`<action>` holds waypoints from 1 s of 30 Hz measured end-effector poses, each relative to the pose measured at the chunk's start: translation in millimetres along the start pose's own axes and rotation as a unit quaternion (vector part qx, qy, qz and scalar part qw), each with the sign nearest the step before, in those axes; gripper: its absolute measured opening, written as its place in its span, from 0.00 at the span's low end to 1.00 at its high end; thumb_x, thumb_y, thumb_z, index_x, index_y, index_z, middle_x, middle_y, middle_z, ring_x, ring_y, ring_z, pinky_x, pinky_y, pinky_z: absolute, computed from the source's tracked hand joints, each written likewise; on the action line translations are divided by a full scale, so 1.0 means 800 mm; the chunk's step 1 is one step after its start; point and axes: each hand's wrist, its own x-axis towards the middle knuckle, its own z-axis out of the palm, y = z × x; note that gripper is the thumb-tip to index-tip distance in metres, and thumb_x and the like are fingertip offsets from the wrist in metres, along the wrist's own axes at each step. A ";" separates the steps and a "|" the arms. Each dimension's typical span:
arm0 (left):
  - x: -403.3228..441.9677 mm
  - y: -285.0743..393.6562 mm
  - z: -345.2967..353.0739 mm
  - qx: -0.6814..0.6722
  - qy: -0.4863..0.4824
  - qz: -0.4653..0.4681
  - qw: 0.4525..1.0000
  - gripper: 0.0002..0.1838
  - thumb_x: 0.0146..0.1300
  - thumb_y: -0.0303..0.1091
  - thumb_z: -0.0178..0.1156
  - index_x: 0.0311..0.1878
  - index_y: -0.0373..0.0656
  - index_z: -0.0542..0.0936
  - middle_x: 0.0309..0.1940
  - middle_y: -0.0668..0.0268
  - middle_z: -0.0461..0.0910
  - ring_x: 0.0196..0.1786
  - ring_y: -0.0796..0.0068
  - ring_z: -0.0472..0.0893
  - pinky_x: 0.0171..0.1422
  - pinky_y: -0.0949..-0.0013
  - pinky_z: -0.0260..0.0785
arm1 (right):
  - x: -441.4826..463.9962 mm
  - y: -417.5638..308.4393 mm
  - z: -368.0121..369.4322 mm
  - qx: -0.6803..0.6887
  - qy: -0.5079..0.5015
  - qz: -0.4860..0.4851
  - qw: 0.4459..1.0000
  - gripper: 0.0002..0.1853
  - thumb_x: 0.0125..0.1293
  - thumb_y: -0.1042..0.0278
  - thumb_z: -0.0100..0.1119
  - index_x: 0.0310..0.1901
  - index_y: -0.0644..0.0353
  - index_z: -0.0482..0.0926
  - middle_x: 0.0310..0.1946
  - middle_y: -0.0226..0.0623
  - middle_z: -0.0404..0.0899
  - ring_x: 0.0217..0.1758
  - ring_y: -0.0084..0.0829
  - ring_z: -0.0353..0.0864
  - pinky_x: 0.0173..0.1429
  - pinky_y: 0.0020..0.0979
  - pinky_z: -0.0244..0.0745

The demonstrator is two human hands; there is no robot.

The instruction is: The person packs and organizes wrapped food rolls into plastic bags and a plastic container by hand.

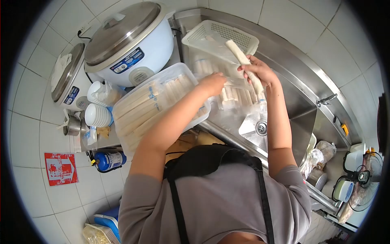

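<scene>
Over the sink (298, 97), a long pale roll (235, 51) slants through the air, its far end pointing away from me and a little to the left. The fingers of my right hand (263, 73) are closed around it near the middle, so that it shows on both sides of my grip. Just to the left is my left hand (213, 83), its fingers curled at the edge of some clear plastic (235, 83) — whether they are pinching it, I cannot tell. Below my hands, more pale rolls (245, 97) lie side by side in the sink, and nearer to me is the round drain (261, 127). Beyond my hands sits a white perforated basket (193, 37). My left forearm passes over a translucent tub (122, 106) with wrapped packs (140, 112) of long pale pieces lying in it. Farther left stand a big lidded cooker (156, 49), a smaller cooker (67, 83) and a stack of white bowls (96, 116) — and lower down, a blue extinguisher (109, 159) near a red sign (61, 168) on the tiles. Well off to my right is a fan (367, 183).
</scene>
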 end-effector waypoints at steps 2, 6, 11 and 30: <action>0.014 -0.002 0.002 -0.014 -0.021 -0.030 0.999 0.15 0.58 0.31 0.56 0.49 0.44 0.78 0.49 0.58 0.73 0.56 0.58 0.71 0.60 0.61 0.65 | -0.002 0.031 -0.014 -0.066 0.043 -0.016 0.997 0.26 0.52 0.77 0.66 0.52 0.60 0.65 0.28 0.29 0.75 0.23 0.18 0.73 0.20 0.20 0.67; 0.026 -0.006 0.009 -0.028 -0.004 -0.056 0.998 0.18 0.55 0.31 0.59 0.51 0.47 0.77 0.50 0.57 0.72 0.58 0.56 0.70 0.62 0.60 0.64 | 0.004 0.089 -0.031 -0.118 0.115 -0.012 0.986 0.27 0.49 0.78 0.65 0.52 0.60 0.66 0.29 0.33 0.76 0.24 0.20 0.72 0.24 0.24 0.66; 0.036 -0.012 0.017 -0.011 0.002 -0.048 0.999 0.19 0.52 0.32 0.63 0.50 0.51 0.77 0.47 0.58 0.71 0.57 0.57 0.69 0.61 0.60 0.63 | 0.010 0.100 -0.032 -0.169 0.178 0.010 0.969 0.25 0.49 0.80 0.62 0.51 0.61 0.67 0.30 0.35 0.77 0.24 0.22 0.73 0.25 0.25 0.67; 0.034 -0.035 0.029 0.011 -0.015 -0.120 0.993 0.31 0.39 0.37 0.73 0.48 0.47 0.71 0.46 0.60 0.73 0.56 0.57 0.70 0.59 0.59 0.62 | 0.085 0.050 -0.019 -0.258 0.034 -0.080 0.962 0.21 0.51 0.70 0.64 0.48 0.59 0.74 0.35 0.33 0.75 0.34 0.26 0.74 0.38 0.28 0.70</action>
